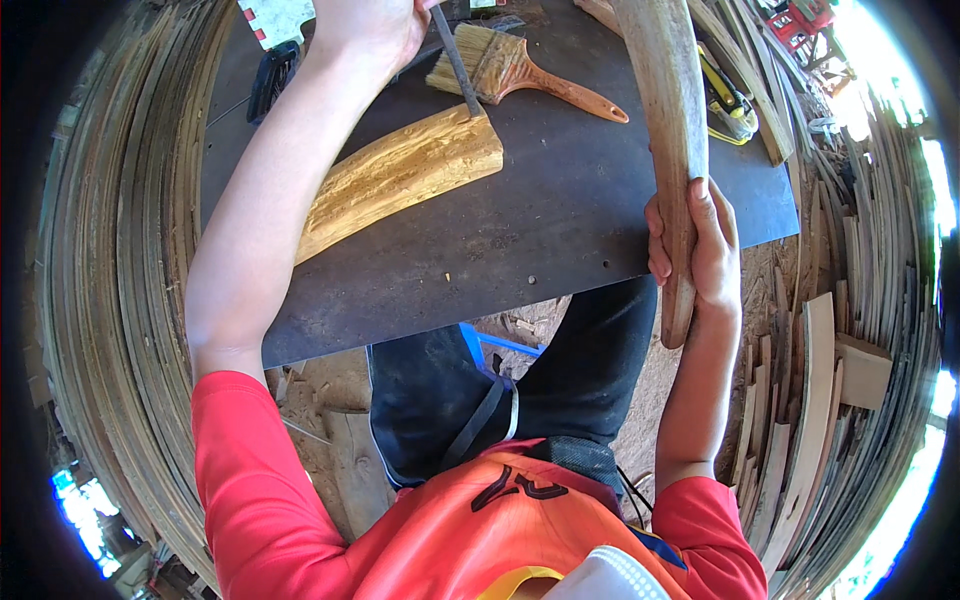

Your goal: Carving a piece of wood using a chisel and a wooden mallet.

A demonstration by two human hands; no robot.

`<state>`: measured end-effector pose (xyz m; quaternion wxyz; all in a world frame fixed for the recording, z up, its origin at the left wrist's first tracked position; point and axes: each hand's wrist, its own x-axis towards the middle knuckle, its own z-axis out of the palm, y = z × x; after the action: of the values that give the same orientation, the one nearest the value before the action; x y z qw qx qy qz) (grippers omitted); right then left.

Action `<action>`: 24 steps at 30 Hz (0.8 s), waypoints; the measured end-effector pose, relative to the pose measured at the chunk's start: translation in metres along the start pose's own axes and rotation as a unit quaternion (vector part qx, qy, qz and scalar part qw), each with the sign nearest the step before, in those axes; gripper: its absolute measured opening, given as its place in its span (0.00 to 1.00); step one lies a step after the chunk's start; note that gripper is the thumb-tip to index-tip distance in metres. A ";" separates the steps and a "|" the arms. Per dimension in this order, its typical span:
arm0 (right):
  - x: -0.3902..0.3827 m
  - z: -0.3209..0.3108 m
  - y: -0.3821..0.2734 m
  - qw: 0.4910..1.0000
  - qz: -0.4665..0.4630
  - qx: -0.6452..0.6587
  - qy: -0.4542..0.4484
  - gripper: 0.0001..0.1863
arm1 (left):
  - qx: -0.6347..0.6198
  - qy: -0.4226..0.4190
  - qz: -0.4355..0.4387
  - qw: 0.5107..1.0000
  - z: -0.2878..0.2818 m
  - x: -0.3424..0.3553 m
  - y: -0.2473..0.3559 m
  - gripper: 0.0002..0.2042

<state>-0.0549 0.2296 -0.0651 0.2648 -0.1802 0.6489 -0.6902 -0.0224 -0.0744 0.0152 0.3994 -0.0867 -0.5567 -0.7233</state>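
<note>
At the top edge my left hand (372, 28), partly cut off by the frame, is closed on a chisel (455, 62). Its dark metal shaft slants down, and the tip meets the right end of a yellowish, rough-carved piece of wood (405, 172). That wood lies on the dark tabletop (480, 250), its left part behind my forearm. On the right, my right hand (712, 245) wraps round the narrow end of a long wooden club (668, 90). The club rises past the top of the view, widening away from me, apart from the carved wood.
A wide paintbrush (565, 92) with a wooden handle lies behind the carved wood. Right of the club are a yellow-and-black tool (724, 88) and wood strips (745, 75). A black object (272, 82) sits far left. Stacked wood slats (125, 250) flank both sides.
</note>
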 end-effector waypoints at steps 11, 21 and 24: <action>0.001 -0.005 -0.044 0.980 -0.062 -0.185 0.029 0.22 | 0.013 -0.158 0.075 0.985 0.026 -0.014 0.001 0.29; -0.012 0.019 -0.198 0.856 -0.310 -0.399 0.109 0.27 | -0.028 -0.123 0.107 0.986 0.028 -0.014 -0.014 0.20; -0.010 0.022 -0.206 0.756 -0.319 -0.558 0.125 0.30 | -0.007 -0.108 0.031 0.994 0.029 -0.023 -0.006 0.20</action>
<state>-0.0615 0.2216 0.1418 -0.2011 -0.4047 0.8513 -0.2666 -0.0206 -0.0376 0.0088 0.3587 -0.1842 -0.5883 -0.7010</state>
